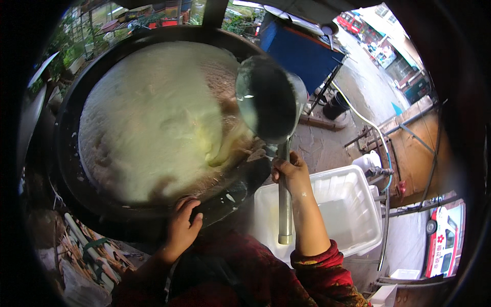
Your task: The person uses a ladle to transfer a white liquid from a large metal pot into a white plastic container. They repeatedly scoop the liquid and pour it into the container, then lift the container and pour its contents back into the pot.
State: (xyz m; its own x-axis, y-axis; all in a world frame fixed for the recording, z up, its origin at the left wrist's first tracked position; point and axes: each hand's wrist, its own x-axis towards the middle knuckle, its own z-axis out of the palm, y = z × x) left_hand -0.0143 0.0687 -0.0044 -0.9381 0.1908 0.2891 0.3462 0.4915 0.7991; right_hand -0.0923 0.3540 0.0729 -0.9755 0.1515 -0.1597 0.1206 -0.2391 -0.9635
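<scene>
A large, dark, round cooking vat (67, 126) takes up the left half of the view, holding pale, frothy liquid (153, 115) with brownish patches on its right side. My right hand (293, 170) grips the metal handle of a big ladle (284, 207). The ladle's round bowl is tilted over the vat's right edge, its mouth facing left. Below the bowl, a pale yellowish streak of liquid (220, 151) meets the froth; motion blur hides its exact source. My left hand (184, 226) holds nothing and rests, fingers apart, on the vat's near rim.
A white plastic tub (374, 218) stands beneath my right forearm. Split firewood and poles (92, 253) lie at lower left. Beyond the vat are a blue panel (295, 50), a black bucket (336, 105) and a pale hose (362, 117). A van (443, 245) is parked at far right.
</scene>
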